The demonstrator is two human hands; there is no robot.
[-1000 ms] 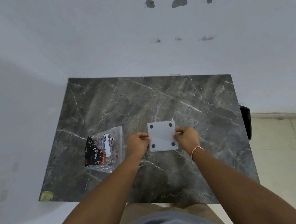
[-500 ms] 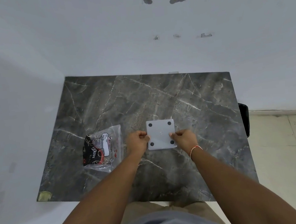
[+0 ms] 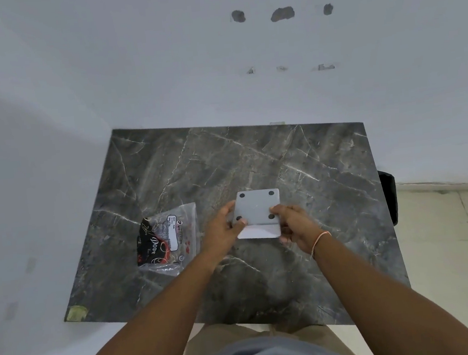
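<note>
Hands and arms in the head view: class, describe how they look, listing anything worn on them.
The left forearm and right forearm are bare: no sleeves, gloves or watch. A thin orange-and-white thread band circles the wrist of the right hand; the left hand wears nothing. No rings are visible.

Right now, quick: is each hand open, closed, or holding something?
Left hand: holding the grey square box by its left edge.
Right hand: holding the same box by its right edge.
</note>
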